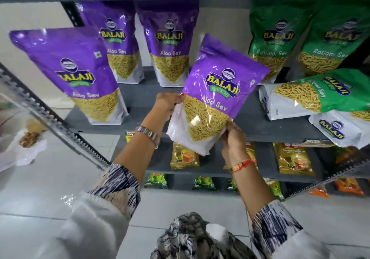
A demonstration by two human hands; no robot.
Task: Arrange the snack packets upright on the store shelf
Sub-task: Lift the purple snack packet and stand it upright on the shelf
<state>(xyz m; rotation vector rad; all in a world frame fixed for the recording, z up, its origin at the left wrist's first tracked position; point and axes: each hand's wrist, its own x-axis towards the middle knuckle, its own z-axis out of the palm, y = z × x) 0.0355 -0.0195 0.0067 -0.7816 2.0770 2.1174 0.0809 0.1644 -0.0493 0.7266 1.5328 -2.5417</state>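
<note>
Head view: we held a purple Balaji Wafers "Aloo Sev" packet (217, 90) in front of the grey shelf (236, 126), tilted with its top leaning to the right and its white base hanging below the shelf's front edge. Our left hand (168, 103) gripped its lower left edge, fingers closed on the film; our right hand (233, 133) pinched its lower right corner, fingers likewise closed on the packet. A watch (148, 133) sat on our left wrist and a red thread band (243, 163) on our right.

Three more purple "Aloo Sev" packets stood upright on the shelf: one at the front left (76, 74) and two at the back (118, 42) (169, 44). To the right, two green "Ratlami Sev" packets (275, 38) (330, 42) stood at the back. In front of them a third green one (312, 94) lay on its side, and a further packet (340, 128) showing a Balaji logo lay beside the shelf's front edge, partly under it.

Lower shelves carried small yellow packs (184, 155) and green packs (156, 180); we could not read their print.
</note>
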